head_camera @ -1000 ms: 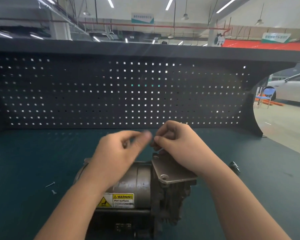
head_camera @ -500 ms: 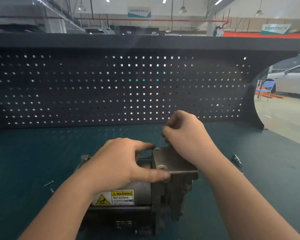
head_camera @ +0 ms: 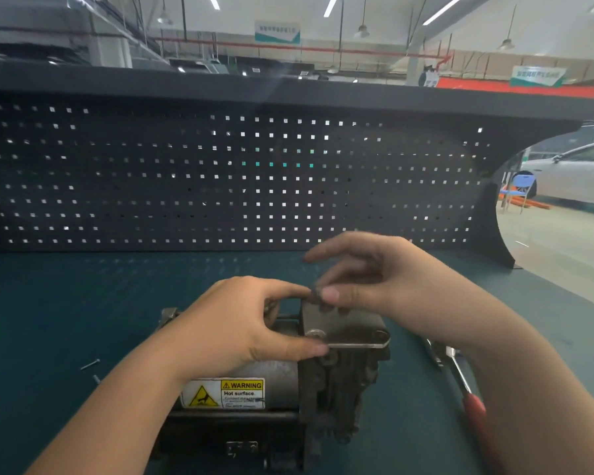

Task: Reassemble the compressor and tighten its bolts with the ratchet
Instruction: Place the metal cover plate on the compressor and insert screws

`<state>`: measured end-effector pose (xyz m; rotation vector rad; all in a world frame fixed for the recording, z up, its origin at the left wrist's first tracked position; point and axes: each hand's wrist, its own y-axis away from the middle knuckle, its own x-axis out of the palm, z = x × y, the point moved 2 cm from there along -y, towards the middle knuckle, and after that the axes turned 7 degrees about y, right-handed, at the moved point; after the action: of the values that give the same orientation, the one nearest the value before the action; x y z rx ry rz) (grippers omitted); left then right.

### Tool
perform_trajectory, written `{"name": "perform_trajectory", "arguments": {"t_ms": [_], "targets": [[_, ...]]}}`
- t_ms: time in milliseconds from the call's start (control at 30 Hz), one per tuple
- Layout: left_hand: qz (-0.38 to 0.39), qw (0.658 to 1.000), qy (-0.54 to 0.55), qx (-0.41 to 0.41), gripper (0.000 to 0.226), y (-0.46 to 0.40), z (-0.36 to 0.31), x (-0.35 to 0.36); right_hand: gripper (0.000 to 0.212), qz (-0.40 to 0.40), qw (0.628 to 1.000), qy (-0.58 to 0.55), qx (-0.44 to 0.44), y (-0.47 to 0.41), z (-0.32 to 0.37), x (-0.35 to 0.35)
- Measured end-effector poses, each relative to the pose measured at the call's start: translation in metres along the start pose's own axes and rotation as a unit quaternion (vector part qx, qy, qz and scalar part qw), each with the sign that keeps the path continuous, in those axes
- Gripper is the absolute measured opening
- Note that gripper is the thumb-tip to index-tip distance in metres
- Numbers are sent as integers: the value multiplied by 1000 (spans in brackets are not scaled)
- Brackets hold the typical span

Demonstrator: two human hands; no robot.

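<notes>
While the left hand [head_camera: 234,323] grips the compressor [head_camera: 288,378] and its plate [head_camera: 343,325], the right hand [head_camera: 374,279] pinches a bolt [head_camera: 315,293] at the plate's far corner.

1. Grey compressor [head_camera: 275,371] lying on its side on the green surface [head_camera: 66,303], yellow warning label facing up.
2. Flat metal cover plate [head_camera: 354,327] seated on top.
3. Red-handled ratchet [head_camera: 467,389] lying just right, partly hidden.

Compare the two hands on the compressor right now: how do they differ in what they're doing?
The left hand grips the compressor body, thumb against the cover plate; the right hand sits above the plate's far corner, pinching a small bolt. Left fingers curl; right upper fingers spread loosely. Both touch the compressor top.
</notes>
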<state>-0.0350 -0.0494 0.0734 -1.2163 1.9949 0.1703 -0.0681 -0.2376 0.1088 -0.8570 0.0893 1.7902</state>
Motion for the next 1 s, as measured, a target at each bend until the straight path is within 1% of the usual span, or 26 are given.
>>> {"name": "perform_trajectory", "arguments": {"t_ms": [33, 100, 233, 333, 533, 667, 767, 900, 1000], "targets": [[0, 1000, 4, -4, 68, -2, 2, 0, 21, 23, 1000, -2, 3, 2, 0, -1], [10, 1000, 16, -10, 71, -4, 5, 1, 16, 45, 999, 19, 9, 1, -3, 1], [25, 999, 24, -22, 87, 0, 7, -2, 14, 70, 996, 49, 20, 0, -6, 6], [40, 998, 40, -30, 88, 2, 2, -5, 13, 87, 995, 44, 31, 2, -6, 4], [58, 997, 32, -38, 74, 1, -1, -5, 10, 83, 994, 57, 45, 0, -8, 4], [61, 997, 36, -36, 71, 1, -1, -4, 11, 95, 991, 88, 38, 0, -4, 5], [57, 997, 23, -34, 74, 0, 1, -4, 15, 102, 988, 117, 25, 1, 0, 4], [58, 998, -1, -36, 87, -1, 2, -3, 20, 97, 983, 156, 6, 3, 6, 7], [51, 998, -17, -39, 87, -1, 2, -2, 19, 88, 981, 174, 11, 4, 9, 9]]}}
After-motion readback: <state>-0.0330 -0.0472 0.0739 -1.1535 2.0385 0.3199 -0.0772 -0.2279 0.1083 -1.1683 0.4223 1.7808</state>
